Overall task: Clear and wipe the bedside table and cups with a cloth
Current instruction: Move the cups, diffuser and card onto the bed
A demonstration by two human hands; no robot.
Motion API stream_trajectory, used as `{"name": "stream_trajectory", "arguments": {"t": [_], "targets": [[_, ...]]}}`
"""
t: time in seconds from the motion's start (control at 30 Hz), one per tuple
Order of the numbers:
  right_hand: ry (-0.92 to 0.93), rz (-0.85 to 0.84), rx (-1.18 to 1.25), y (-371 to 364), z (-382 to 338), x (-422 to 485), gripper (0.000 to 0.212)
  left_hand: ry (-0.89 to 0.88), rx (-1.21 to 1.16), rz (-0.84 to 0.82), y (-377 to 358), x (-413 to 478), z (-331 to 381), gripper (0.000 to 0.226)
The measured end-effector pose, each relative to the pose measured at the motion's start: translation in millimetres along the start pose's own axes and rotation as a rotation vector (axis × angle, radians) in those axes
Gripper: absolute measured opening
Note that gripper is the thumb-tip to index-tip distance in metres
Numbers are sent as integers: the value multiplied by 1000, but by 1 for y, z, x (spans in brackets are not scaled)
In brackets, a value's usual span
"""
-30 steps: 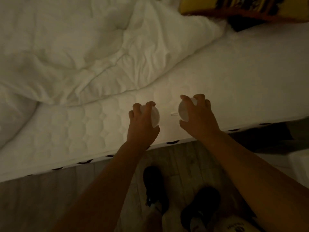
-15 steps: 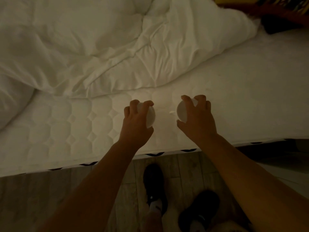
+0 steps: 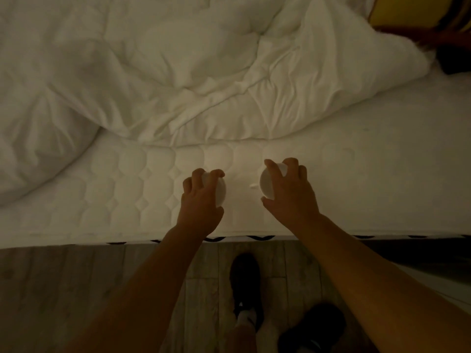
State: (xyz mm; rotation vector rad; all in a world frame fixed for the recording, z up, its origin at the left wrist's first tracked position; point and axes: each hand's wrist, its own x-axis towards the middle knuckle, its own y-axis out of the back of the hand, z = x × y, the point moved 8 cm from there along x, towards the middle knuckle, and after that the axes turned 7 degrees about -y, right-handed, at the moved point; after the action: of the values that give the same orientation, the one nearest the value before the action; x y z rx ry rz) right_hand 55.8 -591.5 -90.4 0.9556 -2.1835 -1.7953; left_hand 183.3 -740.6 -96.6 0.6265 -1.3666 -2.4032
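In dim light, each of my hands holds a small white cup over the near strip of the white quilted mattress (image 3: 132, 189). My left hand (image 3: 201, 202) grips the left cup (image 3: 221, 191) from above, fingers curled over its rim. My right hand (image 3: 290, 194) grips the right cup (image 3: 266, 184) the same way; a small white handle or tag (image 3: 253, 186) sticks out to its left. The two cups are apart, about a hand's width. Whether they touch the mattress I cannot tell. No cloth and no bedside table are in view.
A crumpled white duvet (image 3: 178, 72) covers the far part of the bed. A yellow and dark patterned pillow (image 3: 420, 19) lies at the top right. Below the bed edge is grey wooden floor (image 3: 63, 289) with my feet in dark shoes (image 3: 246, 284).
The view has shifted left along the bed, with the pillow sliding to the frame's corner. Both hands keep their hold on the cups at about the same spacing.
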Motion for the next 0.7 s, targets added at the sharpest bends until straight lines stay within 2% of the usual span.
{"name": "stream_trajectory", "arguments": {"t": [0.17,0.33,0.5,0.7], "targets": [[-3,38,-25,-7,-1,2,103,-30,11,-20,-4,-3,-5,88],[-34,47,83,-1,8,-18,112,-1,28,-3,6,-12,0,92],[-134,62,251,22,39,-53,101,-100,36,60,21,-20,49,84],[-313,130,412,58,131,-107,83,-315,48,-94,-8,-25,170,71]]}}
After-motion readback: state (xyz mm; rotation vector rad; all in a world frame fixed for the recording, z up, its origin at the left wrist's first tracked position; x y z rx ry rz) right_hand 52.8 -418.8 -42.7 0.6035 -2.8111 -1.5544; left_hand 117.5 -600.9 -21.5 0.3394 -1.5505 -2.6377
